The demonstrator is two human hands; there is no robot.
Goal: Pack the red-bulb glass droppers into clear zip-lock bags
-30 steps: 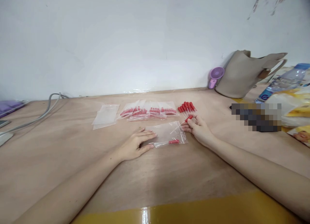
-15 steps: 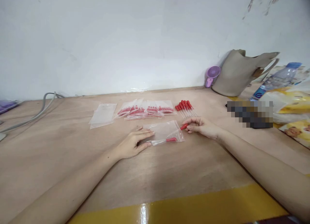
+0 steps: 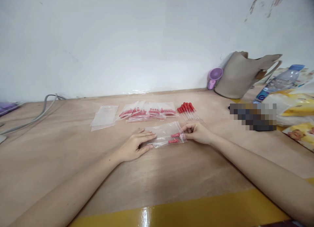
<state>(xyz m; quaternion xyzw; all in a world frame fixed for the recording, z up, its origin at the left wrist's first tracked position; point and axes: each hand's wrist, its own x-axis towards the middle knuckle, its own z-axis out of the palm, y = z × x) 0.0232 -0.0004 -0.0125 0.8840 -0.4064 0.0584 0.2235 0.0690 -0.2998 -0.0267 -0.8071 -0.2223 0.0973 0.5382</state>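
Observation:
A clear zip bag (image 3: 162, 130) lies flat on the table with its mouth to the right. Inside it are two droppers with red bulbs, the lower dropper (image 3: 173, 141) and the upper dropper (image 3: 175, 135). My left hand (image 3: 134, 144) rests with spread fingers on the bag's left end. At the mouth, my right hand (image 3: 196, 133) has its fingers pinched together at the bulb end of the upper dropper; the bag's edge partly hides the fingertips. Just beyond this hand lie several loose droppers (image 3: 187, 109) in a row, bulbs pointing away.
Filled bags (image 3: 148, 112) with red bulbs overlap behind the work bag. Flat zip bags (image 3: 104, 116) lie left of them. A purple fan (image 3: 215, 77), a beige bag (image 3: 241, 76) and a water bottle (image 3: 279, 83) stand at right. Cables (image 3: 36, 117) run along the left.
My right hand has moved slightly left and slid the upper dropper further into the bag, so its red bulb now sits inside. My left hand has stayed in place.

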